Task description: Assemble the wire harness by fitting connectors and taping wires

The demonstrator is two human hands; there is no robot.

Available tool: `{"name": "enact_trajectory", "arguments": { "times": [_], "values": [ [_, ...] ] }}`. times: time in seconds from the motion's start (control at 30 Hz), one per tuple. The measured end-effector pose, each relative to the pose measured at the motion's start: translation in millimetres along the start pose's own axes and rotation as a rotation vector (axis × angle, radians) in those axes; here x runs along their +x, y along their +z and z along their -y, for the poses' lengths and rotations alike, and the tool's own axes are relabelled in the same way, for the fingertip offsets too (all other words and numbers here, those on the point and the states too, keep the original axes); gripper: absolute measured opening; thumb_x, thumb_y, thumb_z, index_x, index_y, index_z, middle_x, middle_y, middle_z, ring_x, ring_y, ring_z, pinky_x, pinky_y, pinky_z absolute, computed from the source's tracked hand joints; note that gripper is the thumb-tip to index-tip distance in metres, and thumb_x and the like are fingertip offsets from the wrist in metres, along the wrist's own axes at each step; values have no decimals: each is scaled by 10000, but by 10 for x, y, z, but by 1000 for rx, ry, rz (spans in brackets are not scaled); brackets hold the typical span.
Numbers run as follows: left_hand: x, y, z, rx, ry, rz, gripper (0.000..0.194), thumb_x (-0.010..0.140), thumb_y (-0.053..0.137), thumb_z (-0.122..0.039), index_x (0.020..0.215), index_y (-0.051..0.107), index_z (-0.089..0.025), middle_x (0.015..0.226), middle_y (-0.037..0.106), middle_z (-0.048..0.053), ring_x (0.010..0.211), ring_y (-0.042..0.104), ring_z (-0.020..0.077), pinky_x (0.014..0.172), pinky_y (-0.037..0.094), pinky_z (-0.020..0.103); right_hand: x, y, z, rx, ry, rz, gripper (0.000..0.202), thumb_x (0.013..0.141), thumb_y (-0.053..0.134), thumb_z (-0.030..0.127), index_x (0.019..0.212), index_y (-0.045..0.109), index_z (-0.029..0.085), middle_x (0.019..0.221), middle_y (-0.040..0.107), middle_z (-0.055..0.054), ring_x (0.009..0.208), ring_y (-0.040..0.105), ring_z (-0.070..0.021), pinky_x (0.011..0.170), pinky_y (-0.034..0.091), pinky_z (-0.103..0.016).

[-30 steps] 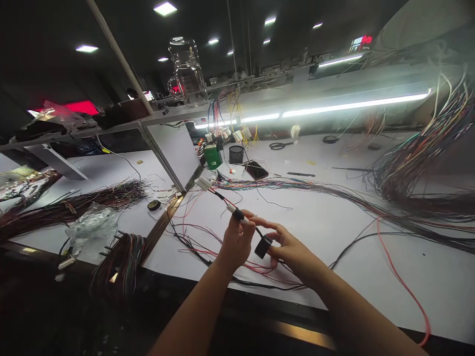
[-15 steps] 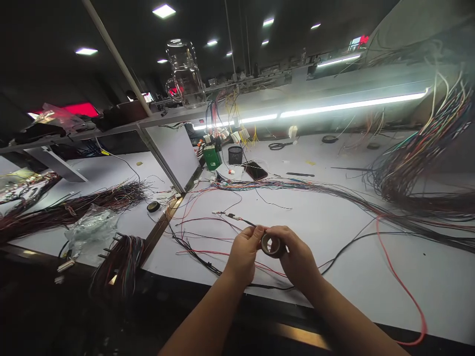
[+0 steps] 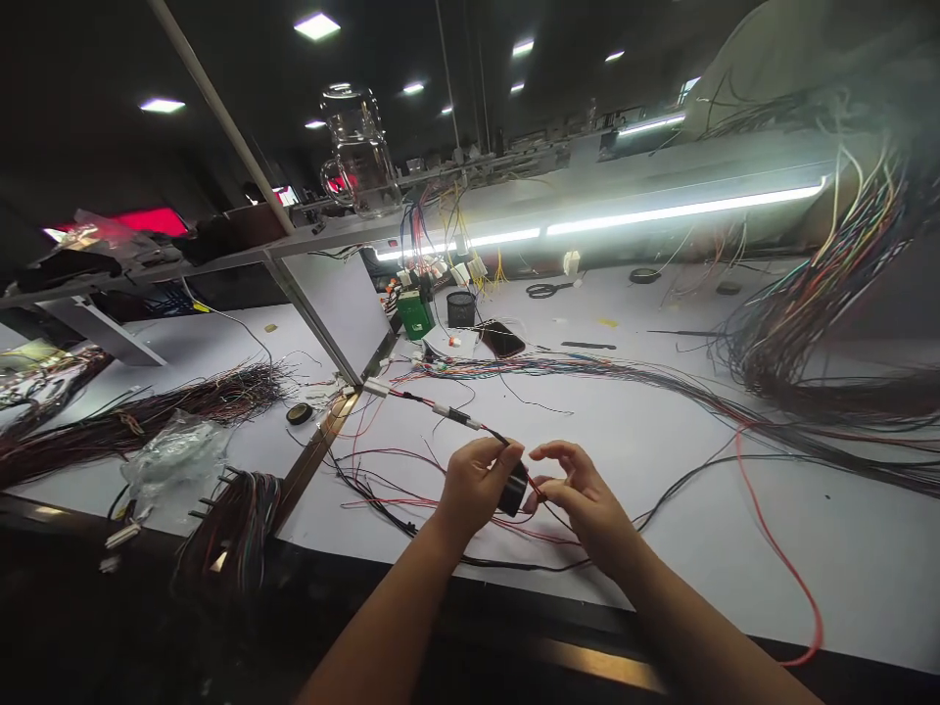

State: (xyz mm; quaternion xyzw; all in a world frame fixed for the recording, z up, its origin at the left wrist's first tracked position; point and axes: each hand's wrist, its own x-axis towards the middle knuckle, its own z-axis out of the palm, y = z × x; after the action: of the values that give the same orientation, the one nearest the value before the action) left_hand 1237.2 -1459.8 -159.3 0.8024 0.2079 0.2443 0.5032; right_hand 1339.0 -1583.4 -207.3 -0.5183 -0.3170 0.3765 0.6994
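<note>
My left hand (image 3: 477, 482) is closed on the wrapped part of a thin cable, whose white and black connector piece (image 3: 456, 416) sticks out to the upper left. A roll of black tape (image 3: 513, 490) hangs beside its fingertips, seen edge-on. To the right, my right hand (image 3: 591, 499) pinches the red and dark wires (image 3: 540, 492) between thumb and fingers, with the index finger raised and bent. Both hands are above the white table, and a small gap separates them.
Long wire bundles (image 3: 646, 377) cross the table behind my hands. A phone (image 3: 502, 339), scissors (image 3: 549, 290), a green box (image 3: 415, 314) and a black mesh cup (image 3: 461, 309) stand farther back. On the left lie a plastic bag (image 3: 176, 458) and another tape roll (image 3: 300, 414).
The tape roll has turned from face-on to edge-on and sits by my left fingers. My right hand has left the roll and grips the wires. More of the cable shows at the upper left.
</note>
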Motion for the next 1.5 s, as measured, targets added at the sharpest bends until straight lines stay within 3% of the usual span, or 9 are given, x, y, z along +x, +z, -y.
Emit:
{"name": "enact_trajectory", "arguments": {
  "times": [0.2,0.37,0.53,0.7,0.87,1.0,1.2,1.3,1.5],
  "values": [
    [-25,93,45,-110,-80,-95,326,865,518,-439,800,682,-164,740,671,30,614,533,120,631,432,255,-92,29,-58,-541,-456,-21,355,778,509,97,1024,621,327,1112,530,-28,752,579,-139,769,479,-379],
    [-105,196,91,-486,-108,-145,282,883,518,-388,925,663,-150,941,710,99,913,616,193,847,446,335,-28,-15,-48,109,66,-242,221,789,554,194,1004,513,225,921,597,-25,657,628,-161,686,498,-362],
    [-25,127,32,-371,33,50,236,891,503,-353,889,665,-181,905,713,85,1016,598,216,937,405,360,65,-33,-7,317,366,-79,307,748,601,211,1039,502,214,959,586,-29,539,556,-105,544,454,-283],
    [120,104,-12,6,122,43,277,887,480,-400,872,673,-202,707,650,30,614,545,140,693,423,276,-18,-3,-28,284,131,-91,336,821,577,286,1126,437,296,1055,492,-4,655,580,-107,667,491,-310],
    [113,200,6,-59,-33,-3,303,874,482,-456,902,652,-206,549,499,-37,510,437,107,544,364,233,-130,-17,-21,-89,-192,8,246,888,501,273,1127,491,328,1087,439,-21,795,555,-131,730,495,-323],
    [59,256,74,-206,-114,-63,319,856,510,-475,890,638,-185,638,584,-16,546,479,100,556,390,224,-118,-22,-40,-347,-335,6,239,815,582,231,1046,608,286,1009,494,-42,838,544,-171,769,486,-360],
    [-15,373,261,-740,-327,-216,348,827,565,-476,916,567,-139,852,673,86,695,591,123,643,465,248,64,21,-224,235,164,-333,147,752,589,270,877,540,209,824,602,-14,643,598,-160,708,501,-372],
    [-51,426,362,-813,-408,-128,336,773,655,-427,941,576,-146,898,641,66,704,581,110,653,473,249,125,26,-306,309,231,-372,212,716,619,267,900,525,221,746,588,8,647,590,-165,690,501,-353],
    [-71,464,548,-618,-420,-68,304,742,671,-413,810,615,-121,749,596,38,666,555,104,630,429,219,203,-258,-143,-517,20,-181,349,655,557,224,1003,578,230,1002,600,-48,977,560,-245,856,440,-412]
  ]
}}
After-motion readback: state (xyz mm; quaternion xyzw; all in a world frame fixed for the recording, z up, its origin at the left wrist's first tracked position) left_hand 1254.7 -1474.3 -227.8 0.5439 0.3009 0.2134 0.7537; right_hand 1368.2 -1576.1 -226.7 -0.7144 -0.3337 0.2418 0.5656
